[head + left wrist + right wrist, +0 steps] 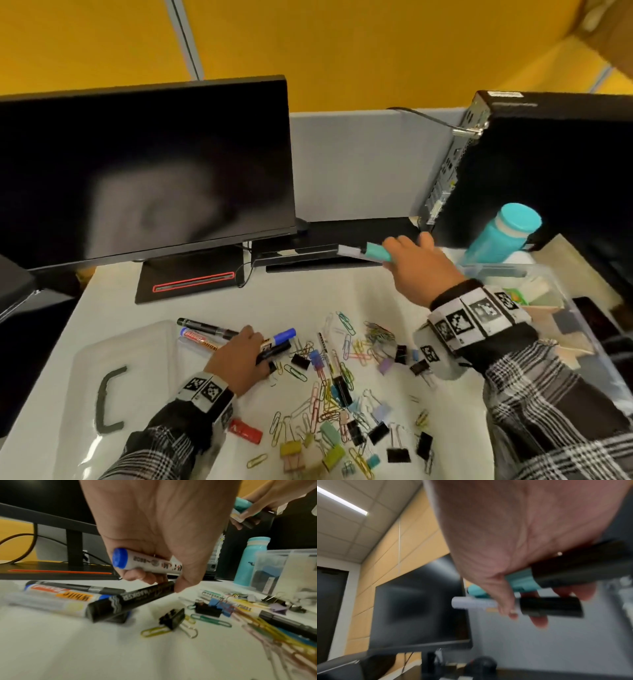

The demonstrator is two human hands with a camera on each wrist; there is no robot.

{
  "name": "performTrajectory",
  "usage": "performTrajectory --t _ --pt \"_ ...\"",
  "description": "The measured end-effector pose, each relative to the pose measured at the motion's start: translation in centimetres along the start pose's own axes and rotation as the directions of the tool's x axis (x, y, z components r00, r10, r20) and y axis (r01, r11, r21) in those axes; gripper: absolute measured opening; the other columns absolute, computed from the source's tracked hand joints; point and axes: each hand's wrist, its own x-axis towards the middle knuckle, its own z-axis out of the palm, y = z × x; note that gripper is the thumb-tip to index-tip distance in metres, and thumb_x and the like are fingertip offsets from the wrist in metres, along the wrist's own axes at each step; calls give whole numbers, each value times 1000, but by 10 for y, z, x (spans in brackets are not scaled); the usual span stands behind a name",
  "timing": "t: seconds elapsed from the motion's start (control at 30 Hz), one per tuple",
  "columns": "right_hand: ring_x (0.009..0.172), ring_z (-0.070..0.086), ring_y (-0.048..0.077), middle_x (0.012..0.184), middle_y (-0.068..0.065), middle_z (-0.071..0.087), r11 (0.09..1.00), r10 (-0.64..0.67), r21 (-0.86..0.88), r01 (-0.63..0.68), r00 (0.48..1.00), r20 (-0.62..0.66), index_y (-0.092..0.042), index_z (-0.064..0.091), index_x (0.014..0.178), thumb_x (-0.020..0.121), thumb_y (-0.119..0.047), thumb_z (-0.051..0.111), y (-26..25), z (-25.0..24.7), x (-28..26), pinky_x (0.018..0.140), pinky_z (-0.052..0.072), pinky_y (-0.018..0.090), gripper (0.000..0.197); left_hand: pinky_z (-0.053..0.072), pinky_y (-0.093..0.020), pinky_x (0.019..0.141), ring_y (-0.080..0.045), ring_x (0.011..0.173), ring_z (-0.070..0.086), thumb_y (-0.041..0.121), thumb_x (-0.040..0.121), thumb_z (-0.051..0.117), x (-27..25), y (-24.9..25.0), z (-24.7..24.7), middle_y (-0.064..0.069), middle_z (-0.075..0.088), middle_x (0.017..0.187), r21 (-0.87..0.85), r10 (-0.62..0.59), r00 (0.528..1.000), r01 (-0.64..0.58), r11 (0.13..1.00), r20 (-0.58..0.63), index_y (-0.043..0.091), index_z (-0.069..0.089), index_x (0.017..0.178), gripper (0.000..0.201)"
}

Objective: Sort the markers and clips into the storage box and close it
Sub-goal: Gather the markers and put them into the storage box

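Observation:
My left hand (260, 349) rests low on the white table and grips a white marker with a blue cap (145, 562). Its fingertips also pinch a black marker (130, 600) that slants down to the table. Two more markers (205, 334) lie just left of that hand. My right hand (404, 250) is raised at the back right and holds a bundle of markers: a teal-capped one (522, 581), a white one with a black cap (551, 606) and a black one (582, 568). The clear storage box (534, 274) stands open at the right. Paper clips and binder clips (342, 394) lie scattered.
The clear lid (120, 377) with a dark handle lies at the left. A black monitor (147, 171) and its stand fill the back left, with a PC tower (548, 164) and a teal bottle (503, 236) at the back right. A small red object (245, 431) lies by my left wrist.

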Motion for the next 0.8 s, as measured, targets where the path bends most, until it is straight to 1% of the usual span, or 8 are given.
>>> performTrajectory --t 0.1,0.17,0.3,0.4,0.5,0.6,0.7,0.8 --pt "112 41 27 121 2 52 984 107 -146 -98 993 56 -22 41 124 95 -26 43 40 -33 -18 90 40 42 29 42 -23 74 -12 88 49 39 91 49 1 23 -5 3 44 103 -37 113 987 -117 992 -115 19 50 107 26" --pt "114 44 27 121 3 54 958 194 -231 -169 977 90 -22 43 124 93 -28 48 68 -43 -31 93 42 43 32 43 -22 75 -10 90 47 38 92 48 3 39 -6 4 44 103 -40 162 973 -171 985 -162 21 50 109 25" --pt "116 50 28 126 5 56 909 302 -346 -231 939 166 -27 43 132 92 -32 48 121 -30 -57 99 45 43 41 43 -24 79 -10 96 43 39 93 46 10 69 -3 6 47 106 -43 243 955 -254 966 -171 24 53 110 23" --pt "115 53 24 128 3 57 902 362 -326 -284 909 207 -30 45 132 92 -33 47 148 -19 -74 99 45 39 41 42 -26 79 -13 96 43 38 95 44 15 85 4 4 46 105 -45 282 943 -294 955 -177 22 54 108 23" --pt "118 51 23 130 1 55 884 377 -393 -254 883 279 -32 46 131 93 -33 41 161 -13 -85 99 41 37 38 42 -26 79 -12 92 43 37 97 42 17 96 9 5 45 102 -91 269 944 -290 953 -190 22 55 108 23" --pt "117 53 21 129 0 57 873 396 -432 -228 847 353 -29 49 129 93 -35 44 164 -3 -85 97 42 34 37 43 -26 79 -12 90 43 35 98 41 16 102 13 5 46 102 -111 257 947 -281 953 -196 22 55 112 24" --pt "110 59 21 120 1 62 891 355 -413 -189 858 373 -23 58 117 91 -36 46 164 13 -82 93 46 33 32 42 -27 78 -14 91 43 34 98 41 12 107 18 4 45 102 -129 241 952 -267 955 -187 21 55 115 25" --pt "110 59 21 120 2 63 912 335 -365 -188 855 395 -23 60 118 92 -37 46 165 20 -79 92 45 32 33 44 -28 77 -13 85 44 37 98 36 7 114 23 4 44 101 -141 233 957 -258 956 -172 22 53 113 27"
